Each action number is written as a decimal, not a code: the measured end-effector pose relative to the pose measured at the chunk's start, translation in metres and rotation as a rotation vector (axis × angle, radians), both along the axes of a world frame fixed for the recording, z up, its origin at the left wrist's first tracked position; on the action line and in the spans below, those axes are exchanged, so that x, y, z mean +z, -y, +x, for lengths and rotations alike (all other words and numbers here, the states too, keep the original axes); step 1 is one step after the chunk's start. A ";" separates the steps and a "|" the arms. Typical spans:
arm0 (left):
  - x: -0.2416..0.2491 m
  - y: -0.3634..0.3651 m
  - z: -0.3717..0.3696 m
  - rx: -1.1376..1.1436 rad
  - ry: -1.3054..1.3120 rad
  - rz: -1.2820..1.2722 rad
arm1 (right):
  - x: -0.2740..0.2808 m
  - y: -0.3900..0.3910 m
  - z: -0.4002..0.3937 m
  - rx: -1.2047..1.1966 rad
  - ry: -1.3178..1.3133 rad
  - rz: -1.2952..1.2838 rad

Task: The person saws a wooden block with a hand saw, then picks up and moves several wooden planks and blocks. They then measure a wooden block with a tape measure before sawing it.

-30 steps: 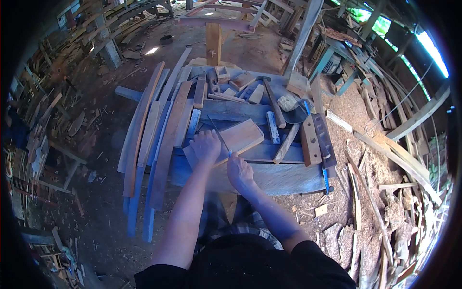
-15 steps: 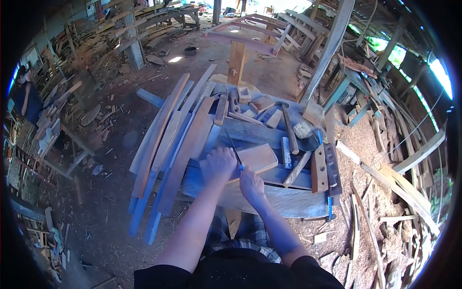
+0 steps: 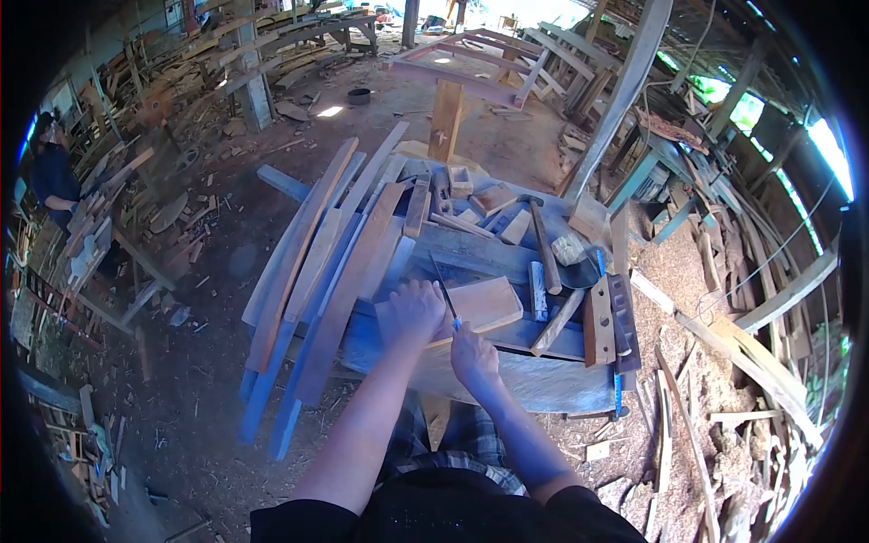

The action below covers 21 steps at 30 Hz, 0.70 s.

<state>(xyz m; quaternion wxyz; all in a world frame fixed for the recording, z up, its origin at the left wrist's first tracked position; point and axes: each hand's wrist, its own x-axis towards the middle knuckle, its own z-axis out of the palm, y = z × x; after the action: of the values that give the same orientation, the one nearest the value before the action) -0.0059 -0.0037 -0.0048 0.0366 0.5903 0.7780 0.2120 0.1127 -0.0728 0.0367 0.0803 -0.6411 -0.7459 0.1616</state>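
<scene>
My left hand (image 3: pixel 415 312) bears down on a wooden block (image 3: pixel 486 306) lying on the workbench (image 3: pixel 507 376), its fingers curled over the block's left part. In my right hand (image 3: pixel 473 351) is the blue handle of a saw (image 3: pixel 444 288), gripped at the near edge of the bench. The thin dark blade points away from me, seen almost edge-on, across the block and close beside my left fingers. How deep it sits in the wood cannot be made out.
Long planks (image 3: pixel 353 281) overlap the bench's left side. A hammer (image 3: pixel 543 240), several small wood pieces and a wooden piece with holes (image 3: pixel 598 321) lie to the right. Another person (image 3: pixel 56 172) stands far left. An upright post (image 3: pixel 444 122) rises behind the bench.
My right hand has drawn the saw slightly toward me. My left hand stays on the block. The person at far left has shifted, with an arm now stretched over the wood there.
</scene>
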 end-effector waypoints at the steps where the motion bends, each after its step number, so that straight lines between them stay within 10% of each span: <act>1: 0.000 0.001 0.000 -0.007 -0.004 -0.012 | -0.002 0.002 0.001 -0.014 0.022 0.001; 21: 0.021 -0.026 -0.038 -0.176 0.202 -0.422 | -0.054 -0.026 -0.011 -0.096 -0.140 0.247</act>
<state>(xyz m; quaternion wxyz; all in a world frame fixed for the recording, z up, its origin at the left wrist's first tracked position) -0.0438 0.0227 0.0167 0.2551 0.6109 0.7430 0.0988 0.1013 -0.0470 -0.0174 0.2179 -0.6486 -0.7211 0.1087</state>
